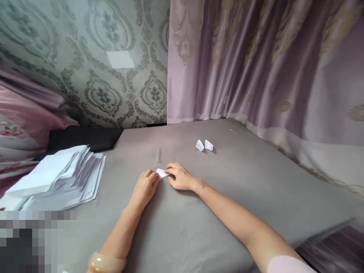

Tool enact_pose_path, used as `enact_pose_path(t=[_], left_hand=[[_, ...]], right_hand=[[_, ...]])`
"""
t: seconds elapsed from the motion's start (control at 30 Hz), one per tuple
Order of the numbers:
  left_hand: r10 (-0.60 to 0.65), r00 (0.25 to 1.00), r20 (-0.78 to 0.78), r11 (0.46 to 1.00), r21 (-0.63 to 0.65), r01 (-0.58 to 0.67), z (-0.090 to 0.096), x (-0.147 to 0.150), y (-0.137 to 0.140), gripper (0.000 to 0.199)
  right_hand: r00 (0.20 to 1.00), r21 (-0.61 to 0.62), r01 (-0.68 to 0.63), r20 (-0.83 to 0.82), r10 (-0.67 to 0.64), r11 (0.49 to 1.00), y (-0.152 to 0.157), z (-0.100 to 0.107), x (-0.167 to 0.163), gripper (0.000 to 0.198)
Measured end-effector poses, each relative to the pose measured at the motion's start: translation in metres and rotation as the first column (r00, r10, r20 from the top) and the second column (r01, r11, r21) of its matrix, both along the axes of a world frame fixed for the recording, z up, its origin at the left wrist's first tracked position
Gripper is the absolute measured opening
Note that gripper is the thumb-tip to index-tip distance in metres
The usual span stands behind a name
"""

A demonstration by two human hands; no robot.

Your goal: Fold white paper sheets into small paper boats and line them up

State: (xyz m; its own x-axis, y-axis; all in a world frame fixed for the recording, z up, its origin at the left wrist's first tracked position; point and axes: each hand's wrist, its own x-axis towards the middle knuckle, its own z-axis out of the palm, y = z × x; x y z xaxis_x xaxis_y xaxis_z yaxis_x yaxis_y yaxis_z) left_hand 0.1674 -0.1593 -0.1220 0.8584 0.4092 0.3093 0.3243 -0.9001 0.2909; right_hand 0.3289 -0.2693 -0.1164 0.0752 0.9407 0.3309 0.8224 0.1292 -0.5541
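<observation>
A small folded piece of white paper (162, 173) lies low over the grey sheet (182, 231), between my two hands. My left hand (146, 186) is closed on its left end, fingers bent over the edge. On the right end, my right hand (179, 177) pinches the paper between thumb and fingers. Part of the paper is hidden under the fingers of both hands. Farther back to the right, two small folded white paper pieces (200, 145) stand side by side on the sheet.
A thick, uneven stack of white paper (51, 176) sits at the left, with a black flat object (85, 137) behind it. A thin white stick (233, 132) lies at the back right. Mauve curtains (256, 68) border the right side; a patterned wall (127, 87) is behind.
</observation>
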Motion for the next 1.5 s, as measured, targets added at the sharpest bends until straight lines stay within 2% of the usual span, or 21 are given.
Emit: enact_pose_path(t=[0.1,0.2,0.23,0.3,0.33,0.4,0.43,0.5,0.6,0.67,0.73,0.8,0.9,0.97,1.03,1.1,1.17,1.3,1.33,1.43,1.5], left_hand=[[0.010,0.996,-0.092,0.987,0.163,0.005,0.012,0.000,-0.008,0.029],[0.082,0.996,-0.019,0.980,0.182,-0.077,0.026,-0.007,-0.019,0.027],[0.103,0.994,0.048,0.985,0.133,-0.109,0.031,-0.010,-0.023,0.027],[0.140,0.971,0.195,0.989,-0.078,-0.127,0.041,-0.017,-0.033,0.026],[0.158,0.953,0.258,0.969,-0.227,-0.100,0.047,-0.020,-0.040,0.026],[0.211,0.913,0.349,0.870,-0.493,-0.013,0.060,-0.027,-0.057,0.026],[0.227,0.893,0.390,0.809,-0.586,0.051,0.066,-0.031,-0.067,0.026],[0.234,0.852,0.469,0.663,-0.717,0.213,0.076,-0.037,-0.085,0.028],[0.261,0.819,0.511,0.481,-0.804,0.348,0.083,-0.044,-0.107,0.030],[0.299,0.811,0.502,0.387,-0.841,0.378,0.082,-0.046,-0.113,0.031],[0.350,0.801,0.485,0.338,-0.863,0.375,0.080,-0.047,-0.112,0.030],[0.370,0.807,0.460,0.338,-0.876,0.344,0.080,-0.044,-0.103,0.029],[0.392,0.793,0.466,0.425,-0.857,0.293,0.093,-0.034,-0.082,0.028],[0.500,0.671,0.547,0.502,-0.815,0.290,0.111,-0.025,-0.069,0.028],[0.572,0.536,0.621,0.536,-0.778,0.329,0.130,-0.015,-0.062,0.028],[0.566,0.451,0.690,0.542,-0.724,0.427,0.147,-0.006,-0.060,0.026],[0.557,0.412,0.721,0.514,-0.689,0.511,0.156,0.004,-0.059,0.024],[0.629,0.400,0.666,0.380,-0.713,0.590,0.144,0.026,-0.045,0.027],[0.662,0.402,0.633,0.328,-0.726,0.604,0.134,0.032,-0.039,0.029],[0.790,0.371,0.488,0.188,-0.769,0.611,0.097,0.048,-0.016,0.037],[0.830,0.364,0.423,0.153,-0.800,0.580,0.070,0.052,-0.005,0.042]], right_hand=[[0.979,0.002,0.058,-0.195,-0.056,0.998,0.001,0.004,-0.001,0.026],[0.926,0.003,0.090,-0.367,-0.082,0.996,0.002,0.016,-0.006,0.010],[0.913,0.005,0.084,-0.401,-0.075,0.996,0.001,0.022,-0.009,0.012],[0.870,0.011,0.062,-0.490,-0.048,0.998,-0.005,0.041,-0.015,0.021],[0.770,0.008,0.062,-0.636,-0.043,0.998,-0.010,0.052,-0.020,0.023],[0.600,0.026,0.073,-0.800,-0.023,0.997,-0.023,0.075,-0.029,0.026],[0.566,0.036,0.085,-0.824,-0.018,0.996,-0.029,0.087,-0.034,0.026],[0.564,0.045,0.128,-0.825,-0.036,0.991,-0.042,0.106,-0.044,0.025],[0.608,0.043,0.201,-0.788,-0.090,0.979,-0.055,0.122,-0.052,0.023],[0.633,0.038,0.219,-0.766,-0.112,0.975,-0.058,0.125,-0.054,0.023],[0.662,0.046,0.237,-0.739,-0.126,0.971,-0.056,0.125,-0.053,0.024],[0.700,0.063,0.256,-0.701,-0.139,0.965,-0.050,0.126,-0.051,0.024],[0.785,0.122,0.261,-0.604,-0.136,0.958,-0.036,0.136,-0.048,0.023],[0.861,0.193,0.240,-0.496,-0.116,0.951,-0.028,0.149,-0.048,0.021],[0.924,0.286,0.211,-0.370,-0.096,0.935,-0.023,0.163,-0.049,0.018],[0.961,0.377,0.182,-0.262,-0.084,0.908,-0.019,0.173,-0.051,0.016],[0.978,0.429,0.157,-0.194,-0.079,0.889,-0.014,0.176,-0.051,0.016],[0.959,0.439,0.264,-0.217,-0.184,0.859,0.007,0.156,-0.044,0.010],[0.944,0.427,0.311,-0.245,-0.223,0.849,0.015,0.147,-0.042,0.010],[0.946,0.347,0.304,-0.215,-0.240,0.887,0.042,0.114,-0.035,0.013],[0.945,0.321,0.317,-0.191,-0.267,0.892,0.057,0.092,-0.034,0.010]])
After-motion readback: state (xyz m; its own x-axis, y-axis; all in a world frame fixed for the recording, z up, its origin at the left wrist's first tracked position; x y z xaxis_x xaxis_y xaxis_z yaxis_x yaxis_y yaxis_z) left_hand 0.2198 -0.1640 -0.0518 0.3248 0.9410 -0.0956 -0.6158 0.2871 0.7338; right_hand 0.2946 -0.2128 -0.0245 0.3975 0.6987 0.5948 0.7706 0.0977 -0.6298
